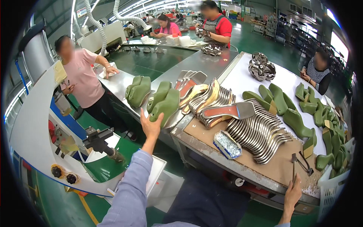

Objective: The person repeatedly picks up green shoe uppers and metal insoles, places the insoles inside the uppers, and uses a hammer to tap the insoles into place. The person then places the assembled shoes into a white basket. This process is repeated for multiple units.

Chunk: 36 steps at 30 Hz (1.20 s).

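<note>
Fingers of the left hand (151, 126) were cupped around the heel end of a green shoe last (166, 108), thumb on one side and the rest curled under, so the hand was closed on it. That last lay at the near edge of the grey conveyor belt (124, 81), touching a second green last (159, 94) just behind it; a further pair of lasts (138, 90) sat a little farther along the belt. The blue sleeve (132, 185) stretched up from the lower edge toward the belt.

The right hand (292, 196) rested at the front edge of the workbench (211, 145), its fingers wrapped around the handle of a small hammer (293, 166) that stood nearly upright; a pair of pincers (305, 164) lay just beside it. On the brown bench top were a fanned stack of metal shanks (261, 136), a row of insoles (211, 100) and a foil-wrapped packet (227, 144). More green lasts (291, 113) lay on the white sheet beyond, and others filled a white basket (332, 185) on the right.

By my reading, the step in hand was taking a last from the belt. Bringing it across the gap to the bench would call for lifting it clear of its neighbour without nudging that one off the edge.
</note>
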Each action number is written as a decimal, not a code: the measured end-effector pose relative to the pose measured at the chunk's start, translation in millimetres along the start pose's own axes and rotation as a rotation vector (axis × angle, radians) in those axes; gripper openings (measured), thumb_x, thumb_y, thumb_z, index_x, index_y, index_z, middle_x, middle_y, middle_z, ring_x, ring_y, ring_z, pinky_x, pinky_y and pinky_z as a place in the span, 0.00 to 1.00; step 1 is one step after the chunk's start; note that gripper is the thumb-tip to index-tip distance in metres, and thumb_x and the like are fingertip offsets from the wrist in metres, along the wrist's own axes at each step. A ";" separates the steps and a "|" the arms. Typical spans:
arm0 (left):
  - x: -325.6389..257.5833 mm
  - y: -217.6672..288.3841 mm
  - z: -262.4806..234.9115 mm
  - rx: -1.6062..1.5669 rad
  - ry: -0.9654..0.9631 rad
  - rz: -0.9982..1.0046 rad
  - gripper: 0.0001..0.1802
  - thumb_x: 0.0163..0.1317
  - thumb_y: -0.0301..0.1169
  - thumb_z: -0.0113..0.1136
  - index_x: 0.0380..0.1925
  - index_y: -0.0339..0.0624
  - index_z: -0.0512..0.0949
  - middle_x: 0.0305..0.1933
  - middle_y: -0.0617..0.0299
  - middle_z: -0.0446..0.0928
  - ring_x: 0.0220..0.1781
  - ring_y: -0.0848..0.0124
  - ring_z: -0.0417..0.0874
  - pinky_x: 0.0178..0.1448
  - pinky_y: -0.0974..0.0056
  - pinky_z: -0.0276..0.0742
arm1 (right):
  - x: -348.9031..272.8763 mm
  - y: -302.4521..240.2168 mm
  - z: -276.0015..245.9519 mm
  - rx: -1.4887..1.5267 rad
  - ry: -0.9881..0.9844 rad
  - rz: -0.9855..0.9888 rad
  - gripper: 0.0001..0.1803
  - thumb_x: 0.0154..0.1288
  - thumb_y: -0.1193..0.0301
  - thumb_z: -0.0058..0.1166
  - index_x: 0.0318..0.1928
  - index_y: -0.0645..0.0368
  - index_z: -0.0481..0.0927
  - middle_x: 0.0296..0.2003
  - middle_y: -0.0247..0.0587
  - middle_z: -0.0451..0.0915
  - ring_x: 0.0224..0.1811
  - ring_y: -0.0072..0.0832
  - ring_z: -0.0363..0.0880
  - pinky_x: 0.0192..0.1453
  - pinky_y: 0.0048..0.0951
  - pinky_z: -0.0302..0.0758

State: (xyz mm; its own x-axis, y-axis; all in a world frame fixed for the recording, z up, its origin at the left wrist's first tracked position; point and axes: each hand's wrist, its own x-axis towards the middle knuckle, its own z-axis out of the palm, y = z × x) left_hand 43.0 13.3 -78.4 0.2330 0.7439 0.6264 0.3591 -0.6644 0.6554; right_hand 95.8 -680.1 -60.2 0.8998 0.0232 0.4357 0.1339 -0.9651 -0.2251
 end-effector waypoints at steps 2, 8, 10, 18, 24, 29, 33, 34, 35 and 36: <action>18.7 -0.7 2.0 -0.119 -0.160 -0.113 0.28 0.53 0.50 0.74 0.47 0.42 0.86 0.68 0.50 0.72 0.63 0.52 0.77 0.64 0.54 0.73 | 1.1 4.1 2.4 -0.098 -0.081 -0.009 0.26 0.69 0.73 0.56 0.67 0.51 0.71 0.39 0.58 0.82 0.39 0.56 0.81 0.42 0.49 0.74; 31.2 -36.7 18.9 -0.219 -0.062 0.017 0.35 0.56 0.43 0.77 0.59 0.37 0.76 0.51 0.56 0.84 0.52 0.63 0.84 0.60 0.61 0.77 | 7.7 1.9 25.0 -0.228 -0.086 0.054 0.22 0.74 0.65 0.52 0.64 0.57 0.73 0.50 0.56 0.73 0.51 0.54 0.73 0.53 0.50 0.71; 32.7 -37.4 20.3 -0.273 -0.058 -0.021 0.35 0.56 0.42 0.77 0.59 0.38 0.75 0.51 0.56 0.84 0.52 0.63 0.84 0.60 0.62 0.76 | 6.1 7.2 33.1 -0.264 -0.047 0.039 0.21 0.75 0.64 0.50 0.63 0.58 0.73 0.51 0.56 0.72 0.53 0.54 0.72 0.55 0.51 0.70; 32.0 -26.9 20.1 -0.266 -0.071 -0.050 0.29 0.58 0.45 0.73 0.52 0.32 0.81 0.58 0.55 0.78 0.55 0.58 0.82 0.60 0.59 0.74 | 6.4 9.8 32.1 -0.275 -0.058 0.059 0.20 0.76 0.64 0.47 0.62 0.60 0.75 0.54 0.58 0.72 0.56 0.55 0.71 0.58 0.52 0.68; 55.9 -36.8 29.9 -0.226 0.038 -0.088 0.33 0.55 0.45 0.76 0.53 0.34 0.79 0.47 0.49 0.84 0.49 0.59 0.85 0.56 0.58 0.78 | 7.5 5.8 25.4 -0.283 -0.082 0.072 0.20 0.75 0.64 0.46 0.61 0.61 0.75 0.52 0.58 0.72 0.55 0.56 0.71 0.58 0.51 0.68; 141.6 -122.1 63.5 0.128 0.129 -0.130 0.39 0.55 0.57 0.71 0.54 0.34 0.80 0.52 0.43 0.82 0.53 0.48 0.84 0.59 0.51 0.77 | 8.7 -2.7 23.7 -0.268 -0.062 0.083 0.20 0.73 0.66 0.47 0.60 0.62 0.75 0.51 0.58 0.72 0.54 0.56 0.71 0.59 0.50 0.67; 218.1 -149.6 82.5 0.479 -0.035 -0.251 0.41 0.56 0.56 0.70 0.65 0.46 0.73 0.66 0.45 0.70 0.70 0.51 0.70 0.68 0.43 0.67 | 6.0 -1.8 32.6 -0.251 -0.011 0.053 0.19 0.70 0.67 0.50 0.58 0.62 0.76 0.51 0.57 0.73 0.54 0.56 0.71 0.59 0.50 0.67; 206.1 -111.1 100.8 0.680 -0.017 -0.224 0.42 0.58 0.54 0.69 0.69 0.51 0.69 0.72 0.47 0.65 0.75 0.53 0.63 0.71 0.39 0.62 | 1.1 -4.2 24.1 -0.267 -0.014 0.088 0.19 0.70 0.68 0.51 0.58 0.62 0.76 0.51 0.57 0.73 0.54 0.56 0.72 0.59 0.50 0.68; 213.6 -101.8 103.1 0.902 -0.059 0.006 0.42 0.62 0.49 0.67 0.74 0.61 0.62 0.79 0.53 0.53 0.81 0.56 0.50 0.72 0.33 0.56 | 3.5 -5.6 23.7 -0.245 -0.017 0.104 0.19 0.69 0.68 0.52 0.57 0.62 0.77 0.52 0.57 0.73 0.54 0.56 0.72 0.59 0.50 0.68; 195.1 -60.2 123.5 0.856 0.008 0.262 0.35 0.65 0.46 0.65 0.70 0.55 0.68 0.76 0.52 0.61 0.78 0.54 0.59 0.73 0.39 0.59 | 0.9 -2.3 22.9 -0.241 0.014 0.085 0.19 0.67 0.68 0.53 0.56 0.62 0.77 0.52 0.57 0.74 0.54 0.56 0.72 0.59 0.50 0.68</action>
State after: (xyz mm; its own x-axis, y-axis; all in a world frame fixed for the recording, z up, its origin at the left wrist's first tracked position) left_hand 178.5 207.3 -47.7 0.3973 0.5731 0.7167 0.8472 -0.5292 -0.0464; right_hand 105.8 -671.8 -79.3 0.8975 -0.0622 0.4366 -0.0461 -0.9978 -0.0474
